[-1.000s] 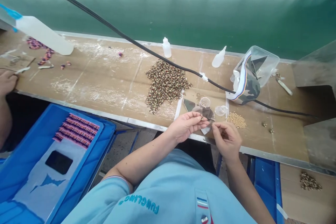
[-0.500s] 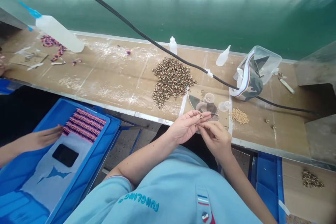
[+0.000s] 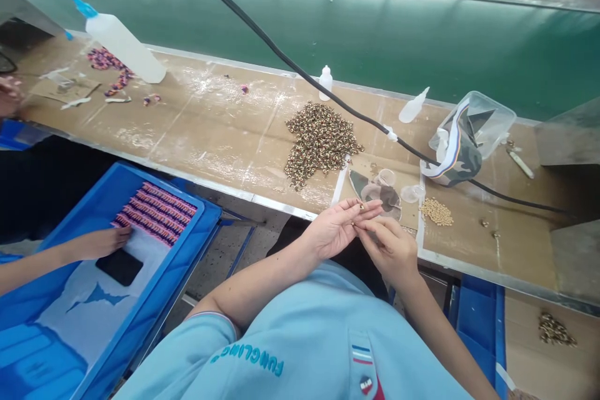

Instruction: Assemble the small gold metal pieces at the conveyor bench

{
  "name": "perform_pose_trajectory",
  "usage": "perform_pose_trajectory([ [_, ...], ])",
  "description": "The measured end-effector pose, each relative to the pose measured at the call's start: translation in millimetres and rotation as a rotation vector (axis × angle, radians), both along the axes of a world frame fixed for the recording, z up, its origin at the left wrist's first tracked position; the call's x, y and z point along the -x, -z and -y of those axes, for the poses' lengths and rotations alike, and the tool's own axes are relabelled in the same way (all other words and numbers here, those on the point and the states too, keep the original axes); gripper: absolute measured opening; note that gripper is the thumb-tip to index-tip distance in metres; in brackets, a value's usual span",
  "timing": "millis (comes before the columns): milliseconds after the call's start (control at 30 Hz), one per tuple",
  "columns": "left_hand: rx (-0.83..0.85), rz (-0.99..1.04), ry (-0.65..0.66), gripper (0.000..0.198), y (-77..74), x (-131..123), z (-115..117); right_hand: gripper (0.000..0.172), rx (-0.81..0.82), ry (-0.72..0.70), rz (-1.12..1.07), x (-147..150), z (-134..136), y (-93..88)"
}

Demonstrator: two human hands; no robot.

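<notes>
My left hand (image 3: 334,229) is half turned up in front of the bench edge, its thumb and forefinger closed on a small gold-and-brown piece (image 3: 360,207). Close against it, my right hand (image 3: 390,249) pinches at the left fingers; whatever its fingertips hold is too small to name. Beyond the hands lies a camouflage cloth scrap (image 3: 389,199) with small clear cups (image 3: 412,194) by it. A big pile of similar gold-and-brown pieces (image 3: 323,144) sits further up the bench. To the right is a little heap of pale beige beads (image 3: 437,211).
A black cable (image 3: 281,62) crosses above the bench. Small white bottles (image 3: 325,82), a large bottle (image 3: 126,50) and a clear tub (image 3: 497,119) stand at the back. At left, another person's hand (image 3: 105,242) is over a blue crate (image 3: 154,275) with striped rows and a phone.
The view has shifted slightly, so the bench appears further right. My hands keep nearly the same pose. The other person's hand has moved right, its fingers now curled by the striped rows.
</notes>
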State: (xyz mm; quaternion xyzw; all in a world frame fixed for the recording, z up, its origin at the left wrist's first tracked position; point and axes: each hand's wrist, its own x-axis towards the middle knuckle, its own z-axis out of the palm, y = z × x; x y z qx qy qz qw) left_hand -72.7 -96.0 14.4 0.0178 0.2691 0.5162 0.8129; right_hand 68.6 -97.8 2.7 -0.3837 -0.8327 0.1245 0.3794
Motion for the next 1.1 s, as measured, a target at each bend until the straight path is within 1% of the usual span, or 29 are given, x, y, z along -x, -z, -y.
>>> perform_pose_trajectory([
  [100, 0.010, -0.007, 0.006, 0.009, -0.5, 0.0, -2.3, 0.008, -0.029, -0.013, 0.042, 0.6, -3.2, 1.5],
  [233, 0.015, -0.021, 0.038, 0.009, 0.4, -2.7, -6.2, 0.006, -0.049, 0.035, 0.087, 1.5, -5.6, 2.1],
  [333, 0.026, -0.018, 0.046, 0.009, 2.2, -5.5, -9.0, 0.006, -0.022, 0.057, 0.108, 1.3, -7.2, 2.4],
  [433, 0.040, -0.013, 0.049, 0.009, 4.1, -7.9, -11.6, 0.007, 0.057, 0.071, 0.081, 0.9, -8.9, 3.6],
  [533, 0.045, -0.018, 0.061, 0.008, 5.6, -9.2, -13.9, 0.010, 0.199, 0.073, -0.016, -0.7, -10.0, 4.7],
  [600, 0.051, -0.050, 0.058, 0.008, 6.8, -9.6, -15.0, 0.011, 0.296, 0.089, -0.089, -3.7, -10.7, 5.1],
  [667, 0.050, -0.120, 0.034, 0.010, 9.1, -9.8, -15.6, 0.010, 0.346, 0.138, -0.137, -8.6, -11.9, 5.3],
  [733, 0.032, -0.213, 0.024, 0.013, 12.3, -10.0, -15.7, 0.010, 0.335, 0.196, -0.145, -14.5, -13.6, 5.4],
  [833, -0.006, -0.322, 0.082, 0.022, 17.7, -10.3, -15.7, 0.010, 0.252, 0.237, -0.084, -21.8, -17.2, 5.3],
  [967, -0.026, -0.372, 0.163, 0.034, 20.9, -9.4, -17.2, 0.014, 0.134, 0.204, 0.025, -26.4, -22.0, 5.2],
  [1100, -0.021, -0.394, 0.192, 0.039, 19.9, -6.9, -18.8, 0.013, 0.056, 0.152, 0.105, -29.9, -25.3, 5.5],
])
